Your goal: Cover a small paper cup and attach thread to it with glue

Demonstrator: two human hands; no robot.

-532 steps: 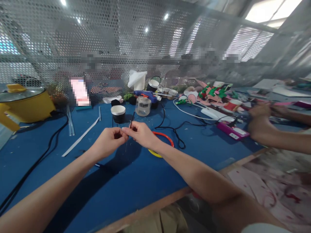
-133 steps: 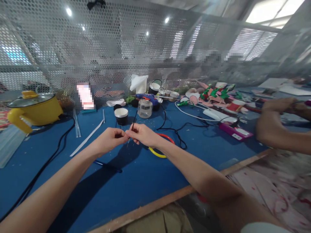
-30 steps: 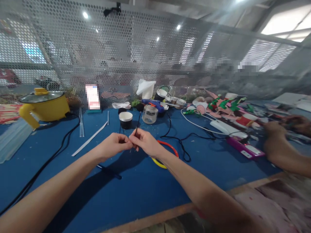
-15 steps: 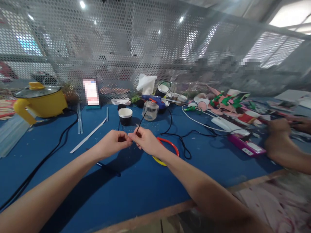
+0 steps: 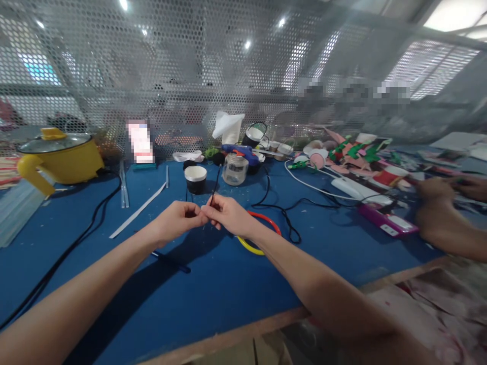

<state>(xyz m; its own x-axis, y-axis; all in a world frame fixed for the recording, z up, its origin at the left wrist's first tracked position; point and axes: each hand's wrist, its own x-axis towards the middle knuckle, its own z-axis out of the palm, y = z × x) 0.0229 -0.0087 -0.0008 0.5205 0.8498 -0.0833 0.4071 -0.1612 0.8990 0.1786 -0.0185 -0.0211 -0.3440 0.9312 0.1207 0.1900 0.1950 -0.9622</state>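
Observation:
My right hand [image 5: 224, 213] pinches a thin black cord [image 5: 216, 183], whose upper end sticks up above the fingers. My left hand [image 5: 180, 221] is closed in a pinch, its fingertips meeting those of the right; the part of the cord between them is hidden. Dark strands also show just behind the left hand. Beyond the hands stand a small black cup with a white rim [image 5: 195, 180] and a clear jar [image 5: 235, 171]. Under my right wrist lies a red and yellow ring [image 5: 269, 223]. A dark blue pen-like stick [image 5: 171, 262] lies below my left hand.
A yellow electric pot [image 5: 63, 157] stands at left, its black cable crossing the table. A blue glue gun [image 5: 239, 151] lies behind the jar. White strips [image 5: 139, 210], a purple power strip [image 5: 388, 220] and craft pieces [image 5: 357, 154] lie around. Another person's hands [image 5: 437, 197] work at far right.
The cord's free end has swung from a slant to the right to nearly upright. Both hands stay together in about the same place; the view has shifted slightly.

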